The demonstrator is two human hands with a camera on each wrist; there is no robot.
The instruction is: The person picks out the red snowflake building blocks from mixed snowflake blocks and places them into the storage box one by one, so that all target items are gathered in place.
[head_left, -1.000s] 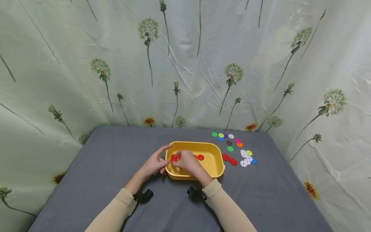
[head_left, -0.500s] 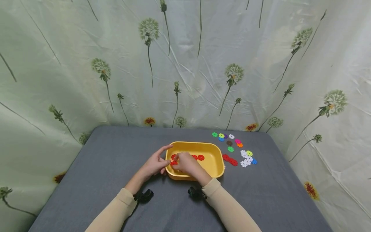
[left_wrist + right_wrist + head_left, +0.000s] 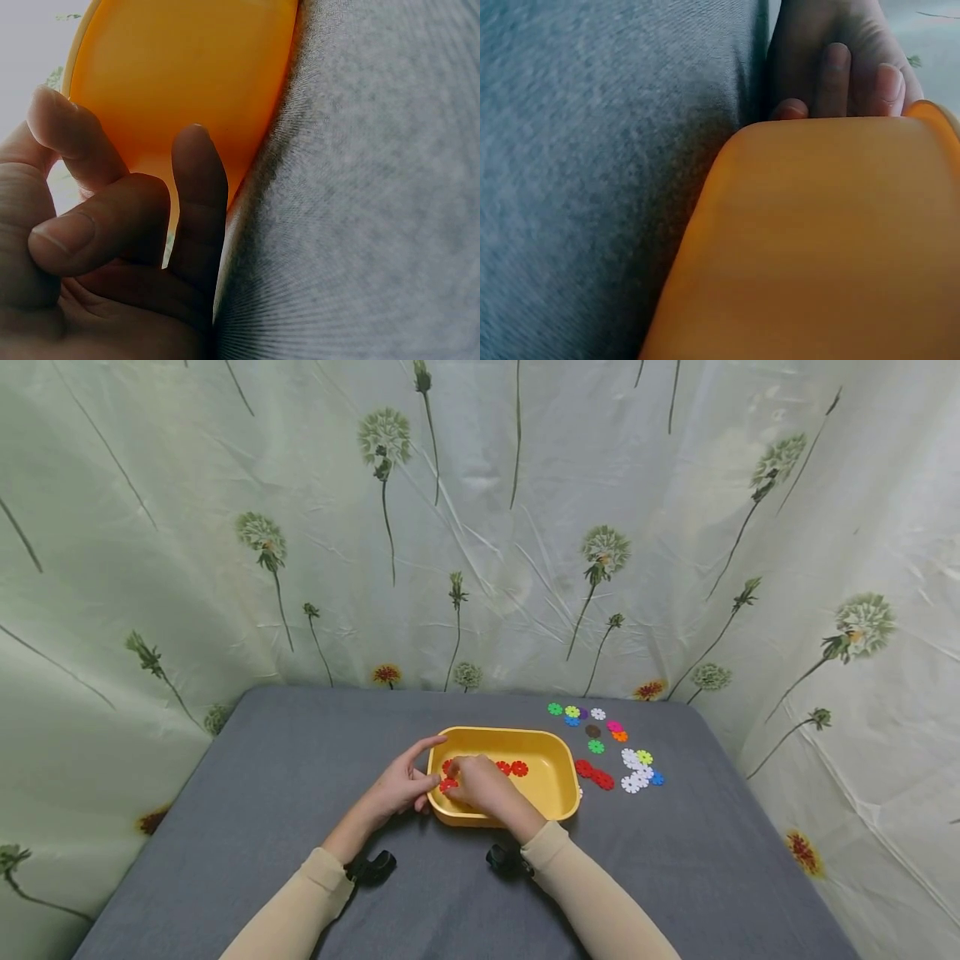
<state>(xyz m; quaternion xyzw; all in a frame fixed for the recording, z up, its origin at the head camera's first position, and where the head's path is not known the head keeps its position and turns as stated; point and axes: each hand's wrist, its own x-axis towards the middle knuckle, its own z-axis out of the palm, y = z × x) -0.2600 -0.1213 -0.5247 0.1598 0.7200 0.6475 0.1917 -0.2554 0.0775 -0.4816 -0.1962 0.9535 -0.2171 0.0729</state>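
My left hand (image 3: 396, 783) is at the left end of the yellow plastic tub (image 3: 551, 777), its thumb at the rim and its index finger stretched toward the back corner. In the left wrist view, other fingers (image 3: 199, 172) lie against the outer wall. Inside the tub, my right hand (image 3: 483, 783) has curled fingers at a red flower-shaped disc (image 3: 448, 785) near the left end. Another red disc (image 3: 447, 767) shows just behind it. More red discs (image 3: 519, 768) lie beyond the knuckles. The tub wall (image 3: 802, 225) hides the right hand's work in the right wrist view.
Right of the tub lie joined red discs (image 3: 596, 774), a group of white discs (image 3: 637, 772), a brown disc (image 3: 593, 731) and several other coloured ones. A grey cloth (image 3: 315, 735) covers the table, with a flower-printed curtain (image 3: 480, 527) behind.
My right hand has shifted slightly toward me inside the tub, and a red disc at its fingertips has come nearer too. My left hand stays at the tub's left end.
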